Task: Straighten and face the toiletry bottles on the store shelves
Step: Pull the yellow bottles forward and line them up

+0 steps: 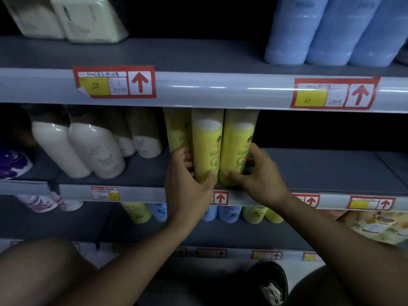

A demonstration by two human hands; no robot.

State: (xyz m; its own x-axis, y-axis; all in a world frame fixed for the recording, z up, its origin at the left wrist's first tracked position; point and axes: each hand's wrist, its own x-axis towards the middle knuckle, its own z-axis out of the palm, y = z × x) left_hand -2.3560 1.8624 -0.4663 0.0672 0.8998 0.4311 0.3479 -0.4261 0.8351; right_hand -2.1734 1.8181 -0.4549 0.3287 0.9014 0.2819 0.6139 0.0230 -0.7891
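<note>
Two tall yellow bottles stand side by side at the front of the middle shelf [331, 171]. My left hand [187, 184] grips the left yellow bottle [206, 149] near its base, thumb on its front and fingers round its left side. My right hand [258, 177] grips the right yellow bottle [237, 149] the same way from the right. Both labels face me. A third yellow bottle [176, 131] stands behind them on the left, partly hidden.
White bottles [95, 149] lean in a row to the left, with a purple pack [13, 162] at the far left. Blue bottles [326, 29] stand on the top shelf at right, cream packs [88, 18] at left. Small yellow and blue bottles [229, 214] fill the lower shelf.
</note>
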